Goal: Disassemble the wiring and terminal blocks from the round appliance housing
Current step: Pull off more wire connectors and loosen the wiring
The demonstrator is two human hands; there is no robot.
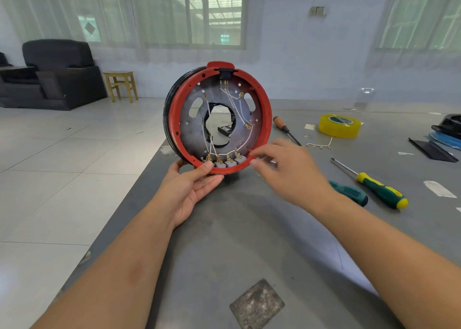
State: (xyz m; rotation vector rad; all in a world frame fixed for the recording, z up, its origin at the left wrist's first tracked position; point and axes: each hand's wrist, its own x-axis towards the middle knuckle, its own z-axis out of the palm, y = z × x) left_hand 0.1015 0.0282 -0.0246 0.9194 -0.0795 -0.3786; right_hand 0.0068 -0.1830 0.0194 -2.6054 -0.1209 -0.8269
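A round housing [268, 119] with a red rim and grey metal plate stands on edge on the grey table, its open side facing me. White wires [234, 104] with brass lugs cross the plate. Several grey terminal blocks [225, 163] sit in a row along the bottom rim. My left hand [192, 181] grips the lower rim from below, thumb on the leftmost block. My right hand [287, 164] hovers at the lower right of the rim, fingers loosely bent and blurred, holding nothing I can see.
On the table to the right lie a wooden-handled screwdriver [285, 129], a green-yellow screwdriver [376, 189], a teal tool handle [349, 192], a yellow tape roll [339, 125] and a loose wire strip [320, 145]. The table's left edge [139, 179] drops to tiled floor.
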